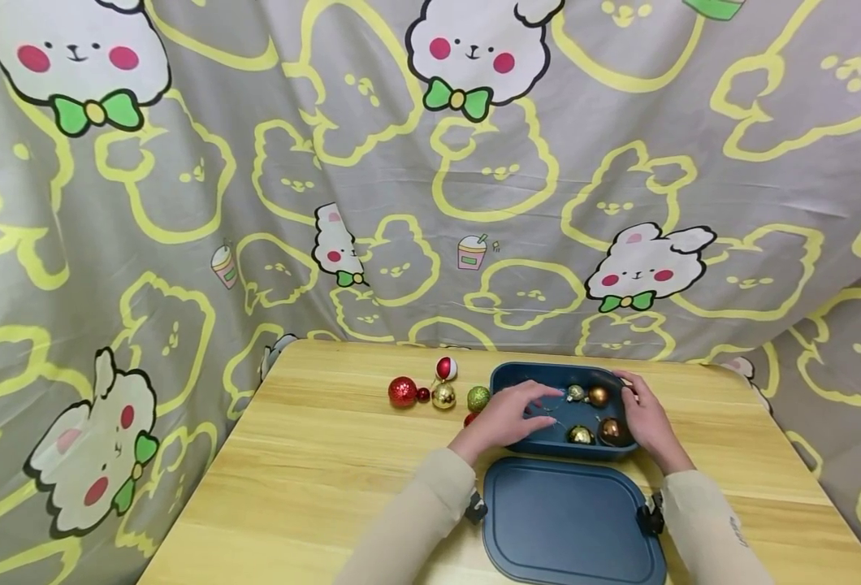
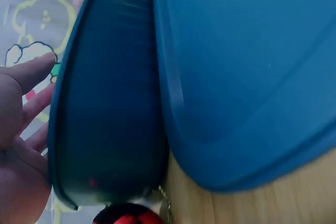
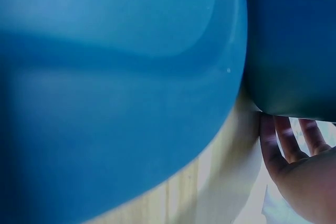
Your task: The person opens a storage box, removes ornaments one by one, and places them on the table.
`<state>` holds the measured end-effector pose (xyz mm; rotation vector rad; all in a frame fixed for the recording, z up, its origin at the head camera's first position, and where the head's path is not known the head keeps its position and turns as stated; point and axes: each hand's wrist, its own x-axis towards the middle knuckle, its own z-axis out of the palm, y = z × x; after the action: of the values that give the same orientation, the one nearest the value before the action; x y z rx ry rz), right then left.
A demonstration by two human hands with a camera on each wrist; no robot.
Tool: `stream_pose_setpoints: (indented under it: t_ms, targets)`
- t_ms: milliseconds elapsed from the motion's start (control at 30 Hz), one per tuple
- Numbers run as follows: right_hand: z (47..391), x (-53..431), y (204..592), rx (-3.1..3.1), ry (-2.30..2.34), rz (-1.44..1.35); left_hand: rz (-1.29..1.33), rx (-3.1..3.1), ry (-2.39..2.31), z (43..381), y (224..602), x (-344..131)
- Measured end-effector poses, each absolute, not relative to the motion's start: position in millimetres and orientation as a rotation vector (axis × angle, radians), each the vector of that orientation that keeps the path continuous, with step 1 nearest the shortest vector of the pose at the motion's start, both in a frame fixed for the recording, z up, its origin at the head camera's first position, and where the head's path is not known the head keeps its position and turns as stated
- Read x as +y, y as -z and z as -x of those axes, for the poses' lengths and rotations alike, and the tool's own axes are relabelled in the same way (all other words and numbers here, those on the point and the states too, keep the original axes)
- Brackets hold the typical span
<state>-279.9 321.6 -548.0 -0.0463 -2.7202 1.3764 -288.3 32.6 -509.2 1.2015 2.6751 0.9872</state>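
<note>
A dark blue plastic box (image 1: 547, 374) stands on the table with several Christmas baubles in it, among them a bronze bauble (image 1: 599, 396), a brown bauble (image 1: 612, 431) and a gold bauble (image 1: 580, 435). Over its left part reaches my left hand (image 1: 507, 414), fingers spread and nothing visible between them; the left wrist view shows this hand (image 2: 21, 145) beside the box's rim. My right hand (image 1: 646, 418) holds the box's right end. In the right wrist view, fingers (image 3: 286, 140) of that hand touch the outer wall (image 3: 294, 77).
A blue lid (image 1: 573, 520) lies flat in front of the box. Left of the box sit more baubles: a red glitter bauble (image 1: 403, 392), a red-and-white bauble (image 1: 447, 369), a gold bauble (image 1: 443, 396) and a green bauble (image 1: 478, 398). A patterned curtain (image 1: 401, 162) hangs behind the table (image 1: 313, 455).
</note>
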Motion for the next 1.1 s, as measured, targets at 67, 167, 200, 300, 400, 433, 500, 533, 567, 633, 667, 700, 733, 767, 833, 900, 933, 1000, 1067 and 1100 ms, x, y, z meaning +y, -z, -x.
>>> stream_pose_setpoints:
  t_ms: [67,167,200,300,400,433,500,533,567,633,667,700,733,767,833,900,933,1000,1067,1100]
  targets:
    - [280,321,548,-2.721,-1.370,0.042,-1.205,2.671,-0.960,290,510,37]
    - [280,321,547,-2.719,-1.363,0.037,-1.193,2.672,-0.927,292,511,44]
    - [280,321,547,-2.717,-1.361,0.035,-1.189,2.674,-0.917,292,512,47]
    - [279,320,547,-2.711,-1.365,0.032,-1.174,2.675,-0.897,294,513,53]
    - [279,321,547,-2.705,-1.367,0.039,-1.171,2.666,-0.857,296,515,59]
    - [279,321,548,-2.706,-1.368,0.040,-1.171,2.664,-0.841,296,515,61]
    - [279,321,548,-2.704,-1.362,0.041,-1.181,2.660,-0.799,297,516,66]
    - [279,320,548,-2.702,-1.360,0.043,-1.184,2.659,-0.781,297,517,68]
    - [279,320,548,-2.701,-1.357,0.042,-1.190,2.655,-0.769,297,517,70]
    - [279,320,547,-2.702,-1.354,0.042,-1.200,2.651,-0.743,298,518,74]
    - [280,320,547,-2.704,-1.351,0.041,-1.209,2.651,-0.727,298,518,76]
    - [280,320,547,-2.705,-1.355,0.040,-1.214,2.651,-0.713,298,519,78]
    - [280,320,547,-2.707,-1.351,0.041,-1.217,2.649,-0.702,299,520,79]
    - [280,319,547,-2.711,-1.351,0.042,-1.225,2.651,-0.684,299,521,80]
    - [280,319,548,-2.721,-1.346,0.035,-1.227,2.654,-0.655,299,522,82]
    - [281,318,549,-2.724,-1.344,0.038,-1.220,2.651,-0.646,299,523,83]
    - [281,319,550,-2.725,-1.342,0.043,-1.214,2.646,-0.647,299,523,84]
    - [282,319,551,-2.725,-1.333,0.047,-1.198,2.637,-0.654,299,523,85]
    - [282,320,551,-2.718,-1.328,0.055,-1.186,2.628,-0.661,299,522,87]
    - [282,320,551,-2.713,-1.330,0.058,-1.181,2.618,-0.670,300,522,88]
